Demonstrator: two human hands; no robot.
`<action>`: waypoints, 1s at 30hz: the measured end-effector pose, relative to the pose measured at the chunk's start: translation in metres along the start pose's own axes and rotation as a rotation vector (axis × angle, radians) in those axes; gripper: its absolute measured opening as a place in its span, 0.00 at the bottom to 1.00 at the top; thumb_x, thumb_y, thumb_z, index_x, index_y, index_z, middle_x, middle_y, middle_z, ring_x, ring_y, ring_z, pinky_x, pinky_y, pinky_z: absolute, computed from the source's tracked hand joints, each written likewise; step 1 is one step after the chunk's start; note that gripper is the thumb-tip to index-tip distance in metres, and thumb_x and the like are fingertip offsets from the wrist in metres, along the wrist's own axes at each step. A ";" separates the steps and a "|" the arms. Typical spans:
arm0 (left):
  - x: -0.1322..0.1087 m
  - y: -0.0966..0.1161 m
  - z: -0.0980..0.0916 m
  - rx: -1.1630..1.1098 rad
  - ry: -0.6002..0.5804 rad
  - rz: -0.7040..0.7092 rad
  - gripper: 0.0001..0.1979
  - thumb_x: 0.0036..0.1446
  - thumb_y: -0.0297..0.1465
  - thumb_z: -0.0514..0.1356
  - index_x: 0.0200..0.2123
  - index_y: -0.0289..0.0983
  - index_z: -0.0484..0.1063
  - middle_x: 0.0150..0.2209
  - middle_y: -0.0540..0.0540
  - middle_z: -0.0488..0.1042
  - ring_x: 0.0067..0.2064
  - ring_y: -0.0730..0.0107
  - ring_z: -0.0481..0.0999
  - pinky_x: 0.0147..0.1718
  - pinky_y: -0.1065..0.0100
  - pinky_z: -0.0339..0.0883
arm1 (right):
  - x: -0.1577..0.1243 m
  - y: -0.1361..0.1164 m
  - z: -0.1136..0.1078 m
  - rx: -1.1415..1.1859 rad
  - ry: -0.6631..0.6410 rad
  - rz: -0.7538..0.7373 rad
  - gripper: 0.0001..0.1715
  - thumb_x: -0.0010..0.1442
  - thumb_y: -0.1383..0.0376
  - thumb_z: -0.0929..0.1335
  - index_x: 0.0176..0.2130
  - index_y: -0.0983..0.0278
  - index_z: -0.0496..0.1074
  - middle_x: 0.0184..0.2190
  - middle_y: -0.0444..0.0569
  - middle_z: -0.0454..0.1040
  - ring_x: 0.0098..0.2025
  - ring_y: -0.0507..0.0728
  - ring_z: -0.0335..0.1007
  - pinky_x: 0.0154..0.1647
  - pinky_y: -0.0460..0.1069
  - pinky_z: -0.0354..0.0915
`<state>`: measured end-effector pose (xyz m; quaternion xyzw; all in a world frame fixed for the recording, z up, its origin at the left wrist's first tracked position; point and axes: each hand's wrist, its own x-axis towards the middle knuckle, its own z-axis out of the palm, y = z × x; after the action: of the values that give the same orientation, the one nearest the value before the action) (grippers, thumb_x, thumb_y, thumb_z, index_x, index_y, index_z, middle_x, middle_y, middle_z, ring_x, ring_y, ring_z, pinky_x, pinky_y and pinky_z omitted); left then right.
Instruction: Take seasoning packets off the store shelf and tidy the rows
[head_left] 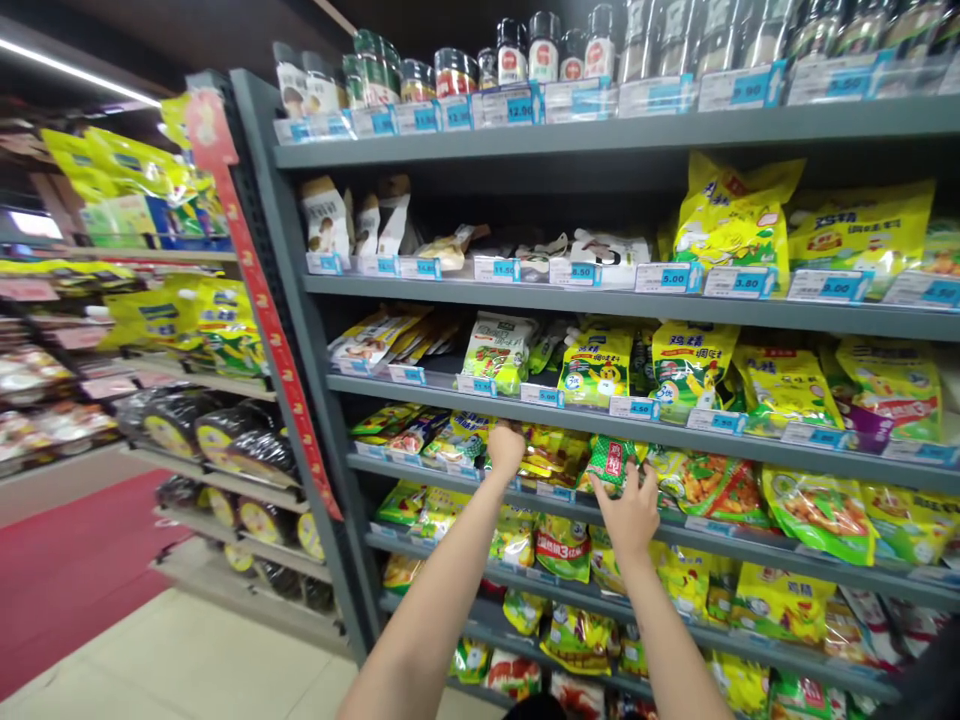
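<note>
My left hand (506, 450) reaches into a low middle shelf, its fingers curled beside yellow seasoning bags (555, 453). Its fingertips are hidden from me, and I cannot make out what they hold. My right hand (630, 512) is on the same shelf, farther right. Its thumb and spread fingers are around the lower part of a small green chicken seasoning bag (613, 458) with a red label. Left of my left hand lie yellow and blue packets (455, 437). A larger yellow-green bag with a food picture (709, 487) stands right of my right hand.
Grey shelves (585, 140) with blue price tags run above and below my hands. Spice jars (512, 52) line the top shelf. Yellow bags (739, 215) fill much of the others. At left is another rack with black-wrapped packages (247, 432), above a tiled floor (187, 650).
</note>
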<state>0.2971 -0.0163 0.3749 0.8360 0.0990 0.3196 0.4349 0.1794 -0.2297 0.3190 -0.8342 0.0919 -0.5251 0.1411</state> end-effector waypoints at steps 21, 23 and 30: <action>-0.106 -0.105 -0.116 -0.668 0.067 -0.250 0.25 0.48 0.47 0.56 0.35 0.30 0.75 0.34 0.40 0.79 0.35 0.59 0.77 0.35 0.62 0.71 | -0.067 -0.104 -0.035 1.212 -0.786 0.333 0.39 0.57 0.41 0.68 0.59 0.61 0.66 0.61 0.58 0.65 0.60 0.68 0.64 0.58 0.62 0.64; -0.147 -0.115 -0.126 -0.703 0.017 -0.244 0.25 0.48 0.48 0.58 0.36 0.31 0.76 0.35 0.39 0.80 0.37 0.56 0.79 0.37 0.61 0.72 | -0.087 -0.119 -0.042 1.454 -1.055 0.605 0.41 0.54 0.40 0.70 0.57 0.61 0.67 0.55 0.57 0.71 0.56 0.68 0.69 0.53 0.62 0.68; -0.236 -0.137 -0.147 -0.269 0.143 -0.257 0.26 0.61 0.45 0.49 0.49 0.33 0.74 0.48 0.34 0.79 0.49 0.49 0.78 0.48 0.57 0.69 | -0.164 -0.137 -0.064 1.601 -1.311 0.585 0.38 0.32 0.57 0.83 0.43 0.65 0.77 0.44 0.57 0.79 0.48 0.71 0.75 0.52 0.62 0.68</action>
<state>0.0378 0.0587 0.2222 0.7260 0.1919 0.3303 0.5718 0.0516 -0.0599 0.2516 -0.5638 -0.1762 0.1715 0.7884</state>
